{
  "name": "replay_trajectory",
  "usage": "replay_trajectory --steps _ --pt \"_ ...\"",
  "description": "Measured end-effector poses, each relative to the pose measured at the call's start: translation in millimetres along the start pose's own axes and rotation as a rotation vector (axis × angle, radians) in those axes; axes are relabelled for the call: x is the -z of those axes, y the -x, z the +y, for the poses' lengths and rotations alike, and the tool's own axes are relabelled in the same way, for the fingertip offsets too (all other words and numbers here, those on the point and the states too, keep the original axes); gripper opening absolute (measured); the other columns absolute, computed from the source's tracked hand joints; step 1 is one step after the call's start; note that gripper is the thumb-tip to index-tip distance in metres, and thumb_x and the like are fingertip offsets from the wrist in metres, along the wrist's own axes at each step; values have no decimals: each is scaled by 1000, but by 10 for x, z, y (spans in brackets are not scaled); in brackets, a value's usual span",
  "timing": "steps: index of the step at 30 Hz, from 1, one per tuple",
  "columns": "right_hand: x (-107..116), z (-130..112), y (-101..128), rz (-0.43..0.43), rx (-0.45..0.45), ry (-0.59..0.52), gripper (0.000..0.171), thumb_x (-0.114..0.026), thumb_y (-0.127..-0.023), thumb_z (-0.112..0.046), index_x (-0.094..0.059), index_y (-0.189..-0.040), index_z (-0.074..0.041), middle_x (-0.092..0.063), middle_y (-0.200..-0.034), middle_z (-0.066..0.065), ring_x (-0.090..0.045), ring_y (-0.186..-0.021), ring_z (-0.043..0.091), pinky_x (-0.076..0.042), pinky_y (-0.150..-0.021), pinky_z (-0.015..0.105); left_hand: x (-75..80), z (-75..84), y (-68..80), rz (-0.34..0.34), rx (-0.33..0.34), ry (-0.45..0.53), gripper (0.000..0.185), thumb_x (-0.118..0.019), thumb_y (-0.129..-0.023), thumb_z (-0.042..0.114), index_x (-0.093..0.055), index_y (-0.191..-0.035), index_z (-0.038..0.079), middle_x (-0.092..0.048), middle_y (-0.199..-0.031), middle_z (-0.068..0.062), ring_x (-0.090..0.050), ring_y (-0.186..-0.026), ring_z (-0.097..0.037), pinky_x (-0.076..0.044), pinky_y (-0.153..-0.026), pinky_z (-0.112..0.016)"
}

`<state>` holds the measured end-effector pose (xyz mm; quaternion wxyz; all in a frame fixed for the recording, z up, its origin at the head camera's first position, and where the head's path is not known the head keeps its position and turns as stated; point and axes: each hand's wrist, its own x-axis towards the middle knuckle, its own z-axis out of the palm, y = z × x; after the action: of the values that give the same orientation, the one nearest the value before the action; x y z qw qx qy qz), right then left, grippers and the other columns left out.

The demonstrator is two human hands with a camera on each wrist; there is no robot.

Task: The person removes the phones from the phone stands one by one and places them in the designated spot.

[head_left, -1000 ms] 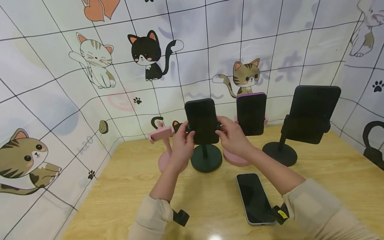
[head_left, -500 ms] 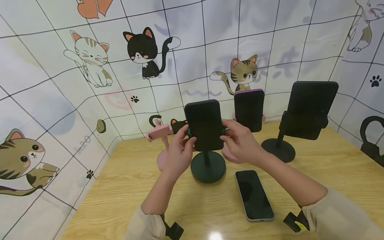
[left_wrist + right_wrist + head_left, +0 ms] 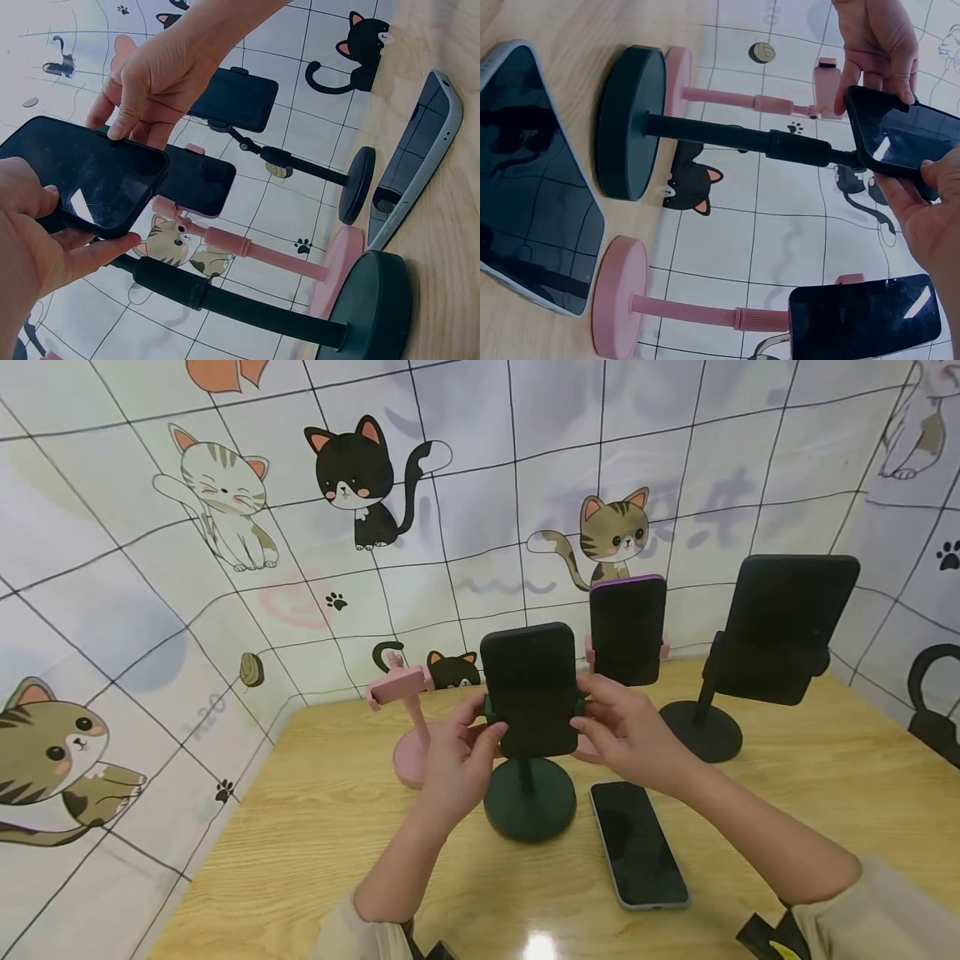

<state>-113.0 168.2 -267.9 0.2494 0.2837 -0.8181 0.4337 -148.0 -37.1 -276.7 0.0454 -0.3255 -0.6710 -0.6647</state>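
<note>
A black phone [image 3: 531,689] stands upright in the clamp of a dark green stand [image 3: 528,810] at the table's middle. My left hand [image 3: 486,724] pinches the phone's left edge at the clamp, and my right hand [image 3: 583,708] pinches its right edge. In the left wrist view the left hand [image 3: 45,240] holds the phone [image 3: 82,176] from below while the right hand [image 3: 150,82] grips its far side. The right wrist view shows the phone [image 3: 907,139] between both hands above the green stand [image 3: 630,120].
A loose phone [image 3: 637,843] lies flat just right of the green base. An empty pink stand [image 3: 405,727] is at the left. Behind are a pink stand holding a phone [image 3: 627,627] and a black stand holding a phone [image 3: 780,627]. Cat-print walls enclose the wooden table [image 3: 300,860].
The green stand with its phone has come nearer to me; its base now sits beside the loose phone's top end. Both hands kept their hold on the phone's edges.
</note>
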Motion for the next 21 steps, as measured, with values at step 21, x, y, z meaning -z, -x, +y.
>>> replay_trajectory --steps 21 --pt "14 40 107 -44 -57 -157 41 -53 -79 19 -46 -119 9 -57 -97 19 -61 -77 7 -52 -61 25 -26 -16 50 -34 0 -48 34 -52 -86 -7 -48 -119 -1 -49 -99 -19 -62 -92 -33 -52 -71 -33"
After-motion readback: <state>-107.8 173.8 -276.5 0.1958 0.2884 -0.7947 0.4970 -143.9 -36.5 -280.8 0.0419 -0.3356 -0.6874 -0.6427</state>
